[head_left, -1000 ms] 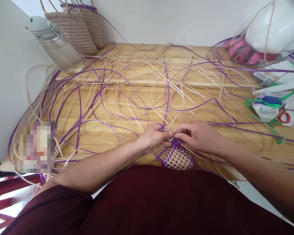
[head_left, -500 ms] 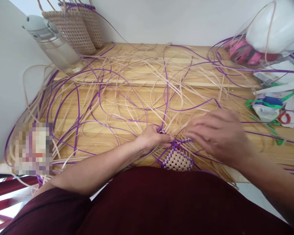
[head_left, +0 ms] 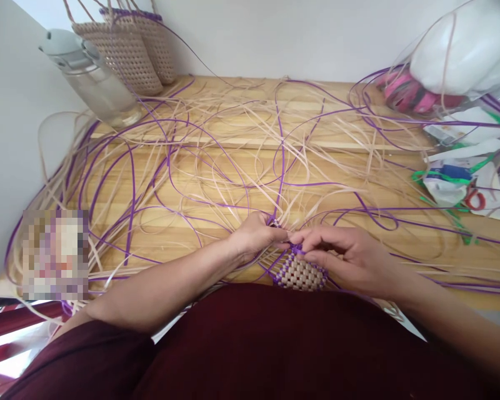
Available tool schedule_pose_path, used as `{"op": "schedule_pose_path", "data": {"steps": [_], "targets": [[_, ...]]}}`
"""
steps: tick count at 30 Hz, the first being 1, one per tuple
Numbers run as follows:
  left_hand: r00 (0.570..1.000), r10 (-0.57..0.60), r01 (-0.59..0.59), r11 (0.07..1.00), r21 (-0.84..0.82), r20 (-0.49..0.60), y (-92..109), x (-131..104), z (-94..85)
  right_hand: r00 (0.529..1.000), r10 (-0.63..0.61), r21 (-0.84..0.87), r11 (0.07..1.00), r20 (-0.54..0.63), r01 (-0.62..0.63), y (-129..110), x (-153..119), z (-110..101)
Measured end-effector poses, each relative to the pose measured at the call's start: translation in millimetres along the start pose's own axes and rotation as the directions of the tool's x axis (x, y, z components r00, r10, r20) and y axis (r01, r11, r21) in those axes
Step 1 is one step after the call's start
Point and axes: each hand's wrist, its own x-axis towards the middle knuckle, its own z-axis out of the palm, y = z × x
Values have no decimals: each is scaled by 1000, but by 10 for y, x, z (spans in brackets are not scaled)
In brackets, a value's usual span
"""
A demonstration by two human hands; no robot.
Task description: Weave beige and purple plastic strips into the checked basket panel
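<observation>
A small woven piece [head_left: 302,274] of beige and purple strips lies at the table's near edge, close against my body. My left hand [head_left: 258,236] is closed on its upper left edge, thumb and fingers pinching the weave. From the right, my right hand [head_left: 350,253] pinches at the purple top of the piece, its fingertips almost touching those of the left. What exactly the right fingertips hold is too small to make out, though purple strip shows beside them. Long loose beige and purple strips [head_left: 281,166] fan out from the piece across the table.
A clear water bottle [head_left: 95,83] and woven baskets [head_left: 123,53] stand at the back left. At the right lie a white plastic bag [head_left: 462,50], a pink bundle [head_left: 412,91], packaging with green bands, and a red ring [head_left: 475,200]. Strips sprawl over the wooden table [head_left: 216,194].
My right hand has come down and left from above the table to the woven piece, its fingers closing at the purple top. The left hand keeps its hold.
</observation>
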Motion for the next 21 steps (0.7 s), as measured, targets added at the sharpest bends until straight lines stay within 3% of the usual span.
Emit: {"op": "schedule_pose_path", "data": {"steps": [2,5,11,15,17,21], "targets": [[1000,-6,6,1000,-1,5,1,1,-7,983,173,183,970,-64,-159,122,100,49],[1000,-8,9,1000,-13,30,-1,8,-19,915,387,336,882,-115,-331,261,215,69],[1000,-1,1,999,-32,26,-2,12,-13,840,535,271,825,-90,-496,266,224,-1],[1000,-8,8,999,-42,3,2,6,3,829,553,243,819,-87,-521,255,185,-31],[1000,-4,4,999,-33,-2,5,1,8,847,523,254,836,-94,-487,231,175,-49],[1000,-1,1,1000,-15,-1,16,-13,10,965,220,331,930,-145,-162,123,145,-88]]}}
